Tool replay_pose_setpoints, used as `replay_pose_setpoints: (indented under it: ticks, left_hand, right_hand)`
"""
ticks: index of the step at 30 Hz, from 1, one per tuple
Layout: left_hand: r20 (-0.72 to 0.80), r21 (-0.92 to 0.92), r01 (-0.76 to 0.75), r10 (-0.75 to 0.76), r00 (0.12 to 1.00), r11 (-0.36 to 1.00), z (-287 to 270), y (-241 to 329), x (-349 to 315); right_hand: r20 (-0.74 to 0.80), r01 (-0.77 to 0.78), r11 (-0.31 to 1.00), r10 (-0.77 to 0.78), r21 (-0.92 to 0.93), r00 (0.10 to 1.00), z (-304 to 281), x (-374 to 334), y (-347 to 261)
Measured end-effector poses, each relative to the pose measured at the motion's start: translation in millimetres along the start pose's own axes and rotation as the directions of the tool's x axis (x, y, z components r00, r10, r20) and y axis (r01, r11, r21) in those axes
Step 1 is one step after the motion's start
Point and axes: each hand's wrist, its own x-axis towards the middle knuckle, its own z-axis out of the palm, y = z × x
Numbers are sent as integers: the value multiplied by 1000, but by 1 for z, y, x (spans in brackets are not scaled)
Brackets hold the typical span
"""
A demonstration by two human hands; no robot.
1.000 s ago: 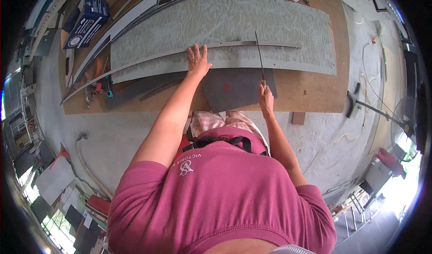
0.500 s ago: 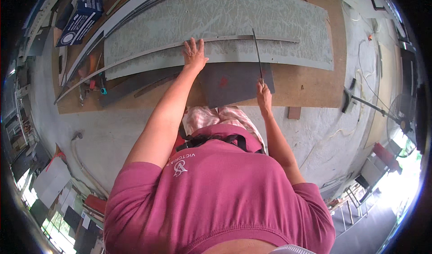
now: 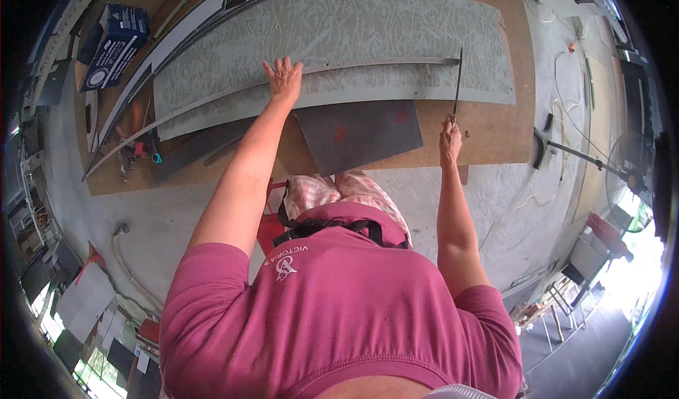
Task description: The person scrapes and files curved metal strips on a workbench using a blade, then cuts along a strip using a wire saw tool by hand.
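A long, thin, curved metal strip [image 3: 382, 64] lies across a grey-green patterned panel [image 3: 396, 27], its left end running out past the panel. My left hand [image 3: 285, 82] is open with fingers spread, resting at the strip's middle. Out to the right, my right hand [image 3: 450, 143] is closed round the near end of a long, thin, dark tool [image 3: 458, 81], perhaps a file. The tool points away from me and crosses the strip's right tip. Whether it touches the tip I cannot tell.
A brown worktable [image 3: 488, 141] carries the panel. Near its front edge lies a dark grey sheet [image 3: 361, 134]. A blue box [image 3: 117, 45] stands at the far left, with small tools, including a teal-handled one [image 3: 156, 158], below it. A standing fan [image 3: 622, 176] is at the right.
My right hand has moved right with the dark tool, from partway along the strip to its right tip. My left hand has shifted slightly left. The view has moved a little.
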Motion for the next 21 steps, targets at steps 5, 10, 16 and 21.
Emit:
replay_pose_setpoints:
  ticks: [5,10,16,21]
  left_hand:
    - [-87,45,-101,105,991,994,0,-18,-6]
    - [-7,56,-12,13,1000,998,-1,-49,-15]
    - [-137,-33,18,-22,990,999,4,-25,-21]
    - [-49,-78,23,-27,998,997,5,14,-11]
  right_hand:
    - [96,-20,994,9,106,995,5,-8,5]
    - [110,74,996,-79,54,991,12,-23,5]
    - [126,231,964,-248,134,961,22,-54,-10]
    - [340,265,932,-340,248,877,48,-97,-32]
